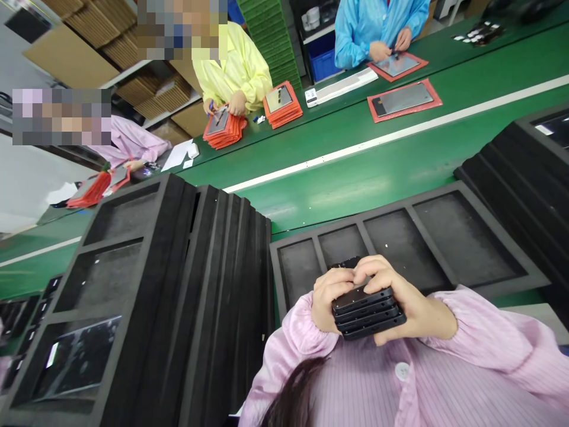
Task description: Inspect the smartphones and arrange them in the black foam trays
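Observation:
Both my hands hold a small stack of flat black devices [367, 313] close to my chest, over the near edge of a black foam tray [484, 279]. My left hand [326, 296] grips the stack's left end with fingers curled over the top. My right hand [406, 302] wraps the right side and underside, fingers bent across the top device. The tray's compartments in front of the stack look bare.
A tall pile of black foam trays [178, 284] stands at the left, another [524, 178] at the right. Beyond lies a green conveyor belt [355, 178]. Across it, people in yellow, blue and pink coats handle tablets on red trays [402, 101].

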Tool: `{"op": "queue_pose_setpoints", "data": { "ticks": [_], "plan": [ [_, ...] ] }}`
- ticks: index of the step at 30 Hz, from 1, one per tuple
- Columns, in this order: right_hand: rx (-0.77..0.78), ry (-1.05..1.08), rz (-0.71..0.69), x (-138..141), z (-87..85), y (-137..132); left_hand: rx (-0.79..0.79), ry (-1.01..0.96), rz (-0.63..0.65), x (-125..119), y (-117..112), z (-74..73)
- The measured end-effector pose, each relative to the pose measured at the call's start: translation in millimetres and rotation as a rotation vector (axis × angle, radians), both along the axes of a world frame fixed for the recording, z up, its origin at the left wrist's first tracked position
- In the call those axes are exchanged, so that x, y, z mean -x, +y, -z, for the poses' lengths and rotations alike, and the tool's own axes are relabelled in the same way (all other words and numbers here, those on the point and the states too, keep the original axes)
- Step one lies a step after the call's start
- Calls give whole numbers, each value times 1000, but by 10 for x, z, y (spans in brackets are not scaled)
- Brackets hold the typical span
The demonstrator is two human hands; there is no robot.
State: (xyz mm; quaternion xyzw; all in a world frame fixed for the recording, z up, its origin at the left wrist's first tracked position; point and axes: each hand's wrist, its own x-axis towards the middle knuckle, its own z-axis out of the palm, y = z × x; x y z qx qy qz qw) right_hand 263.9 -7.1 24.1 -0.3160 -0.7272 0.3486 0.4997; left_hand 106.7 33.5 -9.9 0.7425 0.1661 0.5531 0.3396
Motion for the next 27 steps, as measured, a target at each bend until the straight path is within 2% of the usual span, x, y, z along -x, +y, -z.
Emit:
{"op": "queue_pose_setpoints", "data": {
  "ticks": [6, 15, 19, 27],
  "plan": [
    [-31, -15, -12, -10, 6, -14, -63, -64, -3, -49, -15, 67],
    [-28, -34, -36, -18, 20, -26, -73, -92, -14, -54, -37, 163],
    [-21, -43, -31, -16, 7, -21, -73, -84, 15, -46, -21, 140],
    [-17, -26, -38, -4, 42, -23, -30, -104, -22, -70, -24, 46]
  ]
}}
